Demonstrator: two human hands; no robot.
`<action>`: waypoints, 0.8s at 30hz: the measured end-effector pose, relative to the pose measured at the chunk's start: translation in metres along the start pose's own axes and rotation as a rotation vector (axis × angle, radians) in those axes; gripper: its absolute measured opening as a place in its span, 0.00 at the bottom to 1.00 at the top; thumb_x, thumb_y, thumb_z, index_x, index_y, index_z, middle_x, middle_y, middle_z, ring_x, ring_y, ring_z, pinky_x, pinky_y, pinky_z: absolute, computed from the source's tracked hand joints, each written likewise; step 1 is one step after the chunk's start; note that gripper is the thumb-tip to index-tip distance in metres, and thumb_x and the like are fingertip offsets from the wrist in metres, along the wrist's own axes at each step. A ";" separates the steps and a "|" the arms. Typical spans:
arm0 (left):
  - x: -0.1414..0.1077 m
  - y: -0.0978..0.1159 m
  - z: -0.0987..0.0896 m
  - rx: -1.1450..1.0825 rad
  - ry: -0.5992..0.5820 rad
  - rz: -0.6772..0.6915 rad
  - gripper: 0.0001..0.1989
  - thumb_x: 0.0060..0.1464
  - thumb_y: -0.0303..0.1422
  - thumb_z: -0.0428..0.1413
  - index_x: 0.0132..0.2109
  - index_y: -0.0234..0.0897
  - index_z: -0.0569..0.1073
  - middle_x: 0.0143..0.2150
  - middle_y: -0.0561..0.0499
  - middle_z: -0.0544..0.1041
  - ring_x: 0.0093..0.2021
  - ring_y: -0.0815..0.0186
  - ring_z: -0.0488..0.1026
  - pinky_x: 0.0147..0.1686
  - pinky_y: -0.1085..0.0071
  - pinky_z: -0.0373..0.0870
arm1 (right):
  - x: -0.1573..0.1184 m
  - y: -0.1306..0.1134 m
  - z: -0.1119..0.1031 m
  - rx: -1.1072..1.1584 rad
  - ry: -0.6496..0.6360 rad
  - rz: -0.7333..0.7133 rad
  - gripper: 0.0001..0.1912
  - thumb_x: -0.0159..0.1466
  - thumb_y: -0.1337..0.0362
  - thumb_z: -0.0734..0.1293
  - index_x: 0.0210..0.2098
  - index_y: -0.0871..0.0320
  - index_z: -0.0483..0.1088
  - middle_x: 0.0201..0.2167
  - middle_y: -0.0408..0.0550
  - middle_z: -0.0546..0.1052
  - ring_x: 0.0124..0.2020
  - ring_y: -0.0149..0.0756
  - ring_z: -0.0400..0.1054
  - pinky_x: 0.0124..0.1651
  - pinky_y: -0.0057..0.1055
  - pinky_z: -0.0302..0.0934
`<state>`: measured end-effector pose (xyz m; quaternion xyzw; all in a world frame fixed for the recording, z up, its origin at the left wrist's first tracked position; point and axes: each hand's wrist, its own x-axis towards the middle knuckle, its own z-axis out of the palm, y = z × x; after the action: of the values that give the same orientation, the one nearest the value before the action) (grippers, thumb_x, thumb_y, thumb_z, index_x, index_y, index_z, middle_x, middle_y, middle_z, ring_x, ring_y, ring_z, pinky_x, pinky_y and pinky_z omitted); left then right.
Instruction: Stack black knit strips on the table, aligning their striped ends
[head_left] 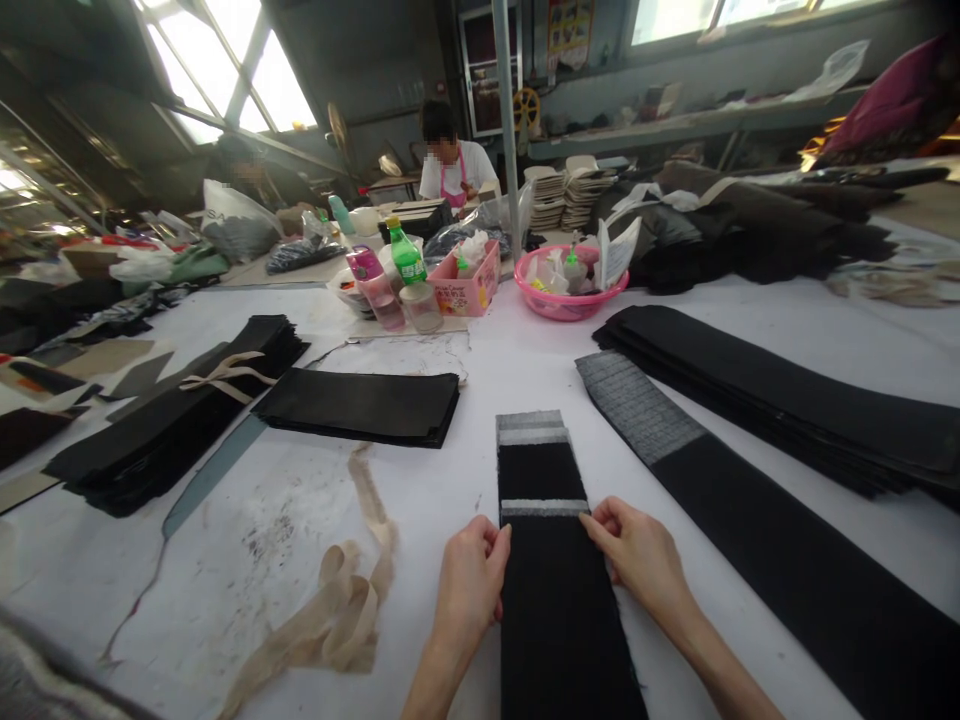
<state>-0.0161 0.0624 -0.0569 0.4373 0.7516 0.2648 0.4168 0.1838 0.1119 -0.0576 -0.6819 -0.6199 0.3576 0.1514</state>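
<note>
A long black strip (559, 610) lies in front of me, its top edge a grey band, over other black pieces with grey ends (534, 465) that stick out beyond it. My left hand (474, 570) pinches the strip's left edge just below the grey band. On the opposite edge, at about the same height, my right hand (634, 550) pinches the strip between thumb and fingers. To the right lies a longer black strip (780, 530) with a grey textured end (637, 405).
Behind it is a stack of black strips (787, 385). At left are a black stack (360, 400), a tied bundle (180, 410) and beige ribbon (349, 600). A pink basket (566, 305), pink box (469, 290) and bottles stand farther back. A person (457, 170) sits beyond.
</note>
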 end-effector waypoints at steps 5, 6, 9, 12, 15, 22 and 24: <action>0.000 -0.002 0.001 0.047 0.009 0.009 0.17 0.59 0.44 0.46 0.26 0.41 0.59 0.12 0.61 0.60 0.08 0.69 0.63 0.05 0.78 0.46 | -0.002 -0.004 -0.002 -0.029 0.001 0.011 0.13 0.63 0.54 0.60 0.25 0.54 0.64 0.17 0.35 0.73 0.17 0.30 0.67 0.25 0.28 0.52; 0.001 -0.003 0.001 0.055 0.011 0.011 0.17 0.59 0.44 0.46 0.26 0.41 0.59 0.13 0.61 0.60 0.08 0.69 0.63 0.05 0.78 0.46 | -0.003 -0.005 -0.002 -0.033 0.002 0.009 0.13 0.63 0.54 0.60 0.25 0.54 0.64 0.17 0.35 0.73 0.17 0.30 0.67 0.25 0.28 0.52; 0.002 -0.003 0.002 0.091 0.017 0.020 0.16 0.59 0.43 0.45 0.26 0.41 0.59 0.13 0.61 0.61 0.08 0.70 0.63 0.06 0.78 0.47 | -0.002 -0.004 0.000 -0.048 0.017 0.011 0.12 0.63 0.55 0.61 0.26 0.54 0.62 0.15 0.34 0.72 0.16 0.30 0.67 0.25 0.28 0.52; 0.002 -0.002 0.001 0.162 0.042 0.043 0.16 0.60 0.42 0.46 0.26 0.40 0.60 0.14 0.60 0.63 0.10 0.70 0.63 0.10 0.77 0.50 | 0.000 -0.001 0.002 -0.050 0.044 0.034 0.11 0.62 0.57 0.63 0.28 0.54 0.58 0.13 0.33 0.69 0.15 0.30 0.66 0.24 0.27 0.52; 0.001 -0.001 0.000 0.277 0.099 0.105 0.16 0.60 0.40 0.47 0.26 0.39 0.61 0.17 0.58 0.65 0.16 0.71 0.65 0.17 0.77 0.54 | 0.002 0.001 0.002 -0.045 0.044 0.023 0.11 0.61 0.57 0.63 0.28 0.54 0.57 0.12 0.31 0.68 0.14 0.30 0.66 0.24 0.27 0.52; -0.009 0.006 -0.002 0.599 0.231 0.185 0.09 0.62 0.37 0.49 0.34 0.39 0.66 0.23 0.56 0.70 0.23 0.67 0.68 0.24 0.73 0.55 | 0.004 0.009 0.000 0.091 -0.028 -0.033 0.07 0.62 0.59 0.61 0.30 0.54 0.59 0.15 0.32 0.71 0.14 0.29 0.67 0.24 0.25 0.54; -0.014 0.010 0.001 0.704 0.298 0.232 0.05 0.62 0.34 0.49 0.39 0.39 0.67 0.29 0.54 0.72 0.28 0.65 0.71 0.27 0.71 0.59 | 0.004 0.012 0.000 0.120 -0.041 -0.053 0.06 0.63 0.59 0.60 0.31 0.54 0.60 0.14 0.33 0.70 0.15 0.30 0.67 0.24 0.25 0.54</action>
<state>-0.0073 0.0551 -0.0447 0.5923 0.7942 0.0970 0.0952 0.1923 0.1134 -0.0669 -0.6475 -0.6182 0.4036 0.1886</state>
